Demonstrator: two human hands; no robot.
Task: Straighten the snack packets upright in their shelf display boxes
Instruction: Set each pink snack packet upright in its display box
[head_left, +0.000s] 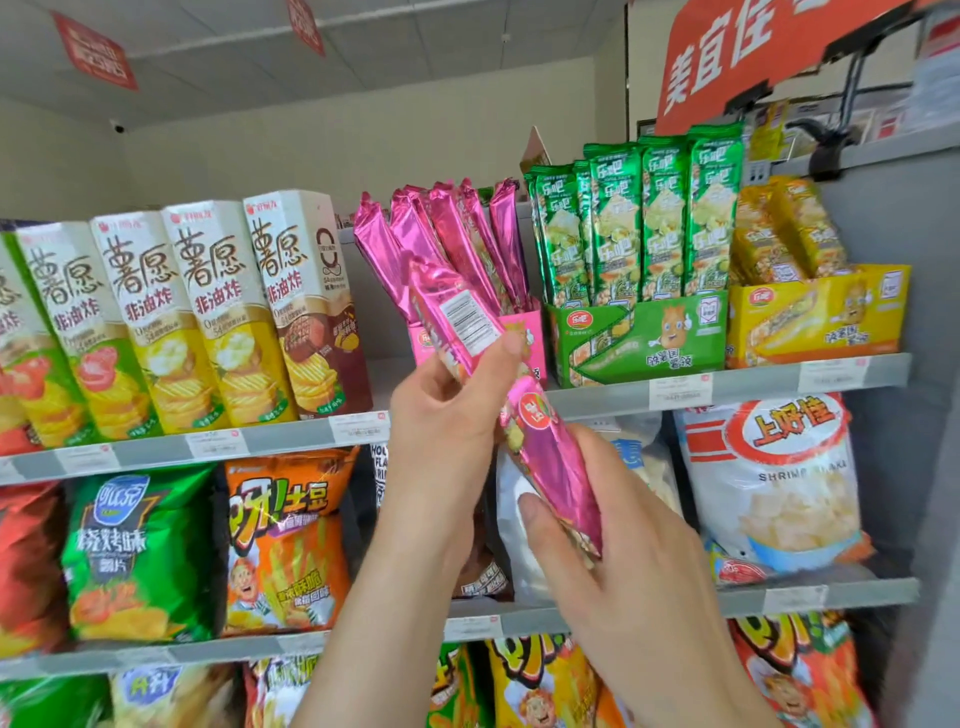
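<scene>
Pink snack packet (498, 384) held tilted in front of the pink display box (530, 332), clear of it, top end leaning left. Left hand (447, 415) pinches its upper half, thumb over the barcode label. Right hand (613, 540) closed around its lower end. Remaining pink packets (441, 244) in the box lean left. Green packets (639, 218) stand upright in the green box (639, 338), just right of the pink box.
</scene>
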